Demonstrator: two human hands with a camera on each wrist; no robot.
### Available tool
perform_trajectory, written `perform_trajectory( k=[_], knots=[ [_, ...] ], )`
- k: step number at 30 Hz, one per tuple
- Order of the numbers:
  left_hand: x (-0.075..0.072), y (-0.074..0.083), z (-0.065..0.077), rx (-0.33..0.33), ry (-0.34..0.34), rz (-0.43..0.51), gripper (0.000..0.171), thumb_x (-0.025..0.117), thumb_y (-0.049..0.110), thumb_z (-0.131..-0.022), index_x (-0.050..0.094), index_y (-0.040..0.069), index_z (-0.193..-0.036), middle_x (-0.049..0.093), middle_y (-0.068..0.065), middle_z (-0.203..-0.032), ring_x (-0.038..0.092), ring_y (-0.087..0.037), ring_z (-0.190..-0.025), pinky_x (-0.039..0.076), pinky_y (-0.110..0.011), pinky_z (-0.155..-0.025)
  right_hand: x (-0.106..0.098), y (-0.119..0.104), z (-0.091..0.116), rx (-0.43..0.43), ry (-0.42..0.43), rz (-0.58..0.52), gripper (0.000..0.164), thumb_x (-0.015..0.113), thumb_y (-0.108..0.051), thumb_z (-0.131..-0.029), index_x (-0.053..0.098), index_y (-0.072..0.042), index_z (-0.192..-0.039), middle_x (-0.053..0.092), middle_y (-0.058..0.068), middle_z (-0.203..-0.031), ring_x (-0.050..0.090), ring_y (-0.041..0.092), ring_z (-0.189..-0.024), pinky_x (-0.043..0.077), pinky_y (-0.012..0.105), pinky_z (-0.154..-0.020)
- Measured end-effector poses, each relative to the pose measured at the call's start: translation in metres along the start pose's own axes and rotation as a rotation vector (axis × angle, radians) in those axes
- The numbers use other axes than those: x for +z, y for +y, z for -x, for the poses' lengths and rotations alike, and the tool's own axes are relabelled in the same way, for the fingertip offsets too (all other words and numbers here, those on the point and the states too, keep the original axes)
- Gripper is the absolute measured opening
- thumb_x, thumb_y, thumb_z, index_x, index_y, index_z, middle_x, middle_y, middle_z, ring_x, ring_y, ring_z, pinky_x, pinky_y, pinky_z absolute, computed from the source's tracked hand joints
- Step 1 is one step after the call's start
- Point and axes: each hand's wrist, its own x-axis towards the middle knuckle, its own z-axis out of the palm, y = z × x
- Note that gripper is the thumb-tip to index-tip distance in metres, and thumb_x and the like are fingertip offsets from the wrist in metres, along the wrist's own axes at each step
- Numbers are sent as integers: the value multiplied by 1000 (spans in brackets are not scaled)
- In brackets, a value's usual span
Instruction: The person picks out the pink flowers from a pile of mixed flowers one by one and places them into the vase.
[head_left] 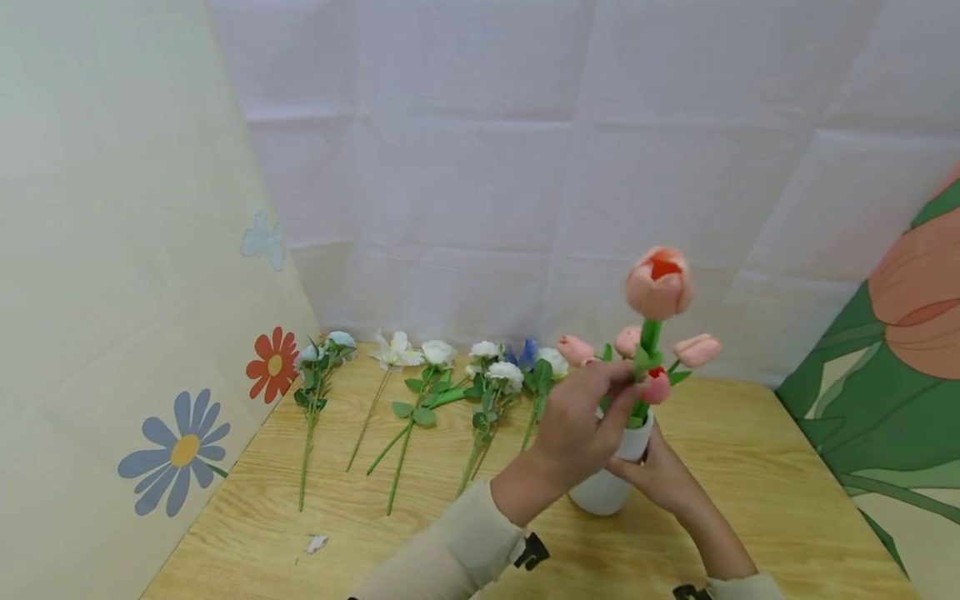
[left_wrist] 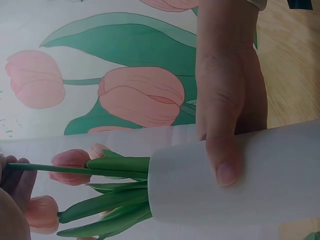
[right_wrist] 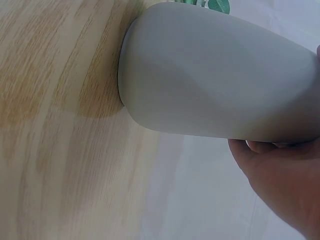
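Observation:
My left hand (head_left: 573,417) pinches the green stem of a pink tulip (head_left: 660,287), whose orange-centred bloom stands above the other flowers. Several pink tulips (head_left: 697,350) with green leaves stick out of a white vase (head_left: 600,493). My right hand (head_left: 667,479) grips the vase near its upper part, its thumb lying along the wall in the left wrist view. There the pinched stem (left_wrist: 35,167) runs towards the vase mouth among the leaves. In the right wrist view, the smooth vase side (right_wrist: 210,75) fills much of the picture, with its base at the wooden tabletop.
Left of the vase, several loose flowers lie in a row on the wooden table (head_left: 255,533), among them a white lily-like flower (head_left: 397,352) and a white rose (head_left: 438,353). A small white scrap (head_left: 317,543) lies nearer the front. White cloth (head_left: 465,167) hangs behind.

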Motion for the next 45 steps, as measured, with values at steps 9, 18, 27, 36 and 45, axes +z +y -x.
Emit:
perform_trajectory(
  k=[9, 18, 27, 36, 45],
  knots=[
    [8, -2, 10, -69, -77, -39, 19, 74, 7, -92, 65, 2, -109, 70, -4, -89, 66, -6, -76, 48, -6, -74, 1, 4, 0, -33, 24, 17, 96, 74, -2, -90, 11, -13, -161, 48, 18, -135, 53, 0, -109, 52, 24, -84],
    [12, -1, 22, -247, -196, -63, 14, 72, 10, -94, 67, 4, -105, 74, -3, -89, 70, -7, -74, 48, -5, -71, 2, 4, -1, -54, 20, -16, 89, 74, 0, -90, 17, -11, -158, 53, -1, -125, 57, 4, -106, 54, 26, -81],
    [13, -1, 32, -355, -369, -354, 16, 71, 33, -96, 76, 19, -102, 74, 7, -83, 69, -5, -72, 51, -11, -60, 3, 3, 0, -28, 15, -38, 93, 73, 0, -90, 12, -10, -159, 50, 1, -132, 56, 0, -111, 55, 26, -84],
    [14, -2, 41, -365, -483, -489, 20, 75, 46, -90, 80, 29, -101, 73, 14, -81, 61, -2, -67, 42, -11, -51, 2, 1, 0, -1, 4, -38, 99, 75, -1, -89, 8, -14, -161, 42, 28, -144, 53, -5, -113, 55, 26, -84],
    [15, -6, 54, -366, -468, -367, 21, 68, 41, -97, 75, 24, -108, 58, 14, -60, 41, 8, -48, 26, -8, -46, 2, 2, -1, 8, -4, -27, 94, 74, -3, -91, 12, -17, -160, 43, 22, -143, 55, -1, -113, 56, 28, -83]
  ],
)
